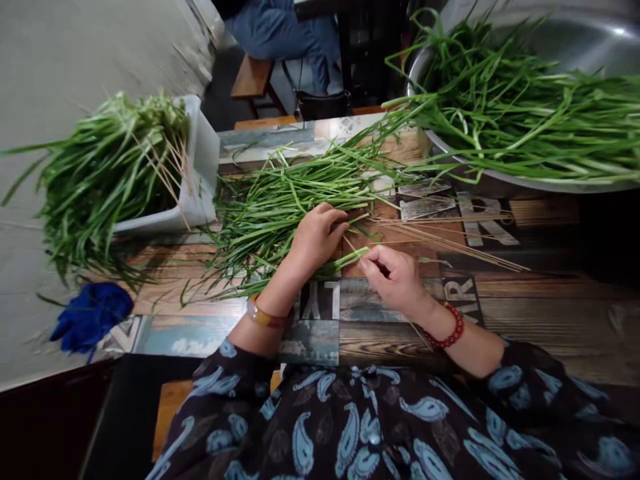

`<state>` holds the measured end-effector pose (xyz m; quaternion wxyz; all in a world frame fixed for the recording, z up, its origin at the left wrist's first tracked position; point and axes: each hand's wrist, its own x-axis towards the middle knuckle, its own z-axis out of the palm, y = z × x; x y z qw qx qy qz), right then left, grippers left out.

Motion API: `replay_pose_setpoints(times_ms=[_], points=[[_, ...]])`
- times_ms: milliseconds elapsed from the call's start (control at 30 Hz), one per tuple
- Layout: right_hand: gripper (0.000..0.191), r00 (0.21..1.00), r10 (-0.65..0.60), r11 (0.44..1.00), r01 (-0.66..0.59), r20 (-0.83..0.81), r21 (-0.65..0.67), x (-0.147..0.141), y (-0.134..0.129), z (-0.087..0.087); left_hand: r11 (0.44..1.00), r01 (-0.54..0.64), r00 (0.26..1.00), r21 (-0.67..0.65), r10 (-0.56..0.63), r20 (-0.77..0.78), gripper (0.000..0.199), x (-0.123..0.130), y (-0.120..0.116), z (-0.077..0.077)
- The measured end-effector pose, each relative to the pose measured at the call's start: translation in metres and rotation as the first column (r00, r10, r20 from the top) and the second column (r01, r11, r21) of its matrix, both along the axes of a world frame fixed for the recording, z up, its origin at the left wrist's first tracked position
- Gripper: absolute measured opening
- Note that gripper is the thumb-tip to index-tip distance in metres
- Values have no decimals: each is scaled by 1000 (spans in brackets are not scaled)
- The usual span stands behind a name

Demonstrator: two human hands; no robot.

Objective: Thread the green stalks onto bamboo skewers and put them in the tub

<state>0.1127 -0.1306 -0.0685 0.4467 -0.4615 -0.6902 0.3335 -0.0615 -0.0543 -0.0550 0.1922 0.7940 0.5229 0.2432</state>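
My left hand (320, 237) is closed over the front of a loose pile of green chives (280, 207), thumb and fingers near the stalk ends; what it pinches is partly hidden. Just to its right, my right hand (393, 277) pinches a thin wooden skewer (421, 335), whose lower part sticks out beneath the palm toward me. The pale ends of a few chive stalks (353, 259) reach its fingertips. Several loose skewers (465, 247) lie fanned out on the table to the right of the pile.
At the left, a white plastic bin (204, 170) holds chives with skewers on top. A large metal basin (590, 47) heaped with chives stands at the back right. A blue glove (95, 317) lies at the table's left edge. Beyond the table, a person in jeans (280, 33) sits.
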Motion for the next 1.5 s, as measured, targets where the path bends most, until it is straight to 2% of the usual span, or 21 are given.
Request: replay_pose_setpoints(times_ms=[100, 200, 467, 633, 733, 833, 900, 967, 1067, 1200, 1333, 1500], points=[[18, 1000, -8, 999, 8, 2, 31, 0, 0, 0, 998, 17, 977, 68, -2, -214, 16, 11, 6, -2], [18, 1000, -15, 998, 15, 1, 55, 0, 0, 1, 994, 23, 940, 108, 15, -341, 13, 16, 9, -4], [18, 1000, -18, 999, 18, 0, 27, -1, 0, 0, 989, 56, 878, 133, 14, -478, 20, 11, 2, 0], [18, 1000, -12, 1000, 12, 23, -5, 0, -1, 2, 981, 121, 881, 155, -35, -472, 20, 4, -3, -1], [18, 1000, -10, 999, 11, 28, -33, 1, -2, 4, 981, 74, 923, 178, 0, -385, 24, -3, -6, 5], [17, 1000, 1, 998, 1, 20, -63, 3, -4, 7, 984, 1, 974, 181, 40, -225, 19, -12, -14, 16], [16, 1000, 12, 997, -10, 17, -76, 3, -5, 9, 993, -30, 995, 113, 40, -87, 15, -17, -22, 23], [16, 1000, 20, 996, -19, 17, -83, 3, -7, 10, 999, -41, 995, -26, 43, 91, 14, -20, -30, 26], [14, 999, 31, 996, -28, 23, -85, 2, -7, 10, 972, 3, 937, -236, 79, 339, 22, -20, -38, 27], [14, 998, 40, 996, -35, 47, -87, 3, -6, 11, 910, 82, 848, -406, 151, 509, 25, -19, -38, 26], [14, 996, 47, 993, -38, 75, -109, 3, -6, 13, 827, 128, 763, -548, 271, 587, 29, -19, -38, 21], [14, 996, 54, 982, -40, 68, -183, 3, -6, 14, 757, 163, 706, -633, 359, 610, 29, -19, -40, 15]])
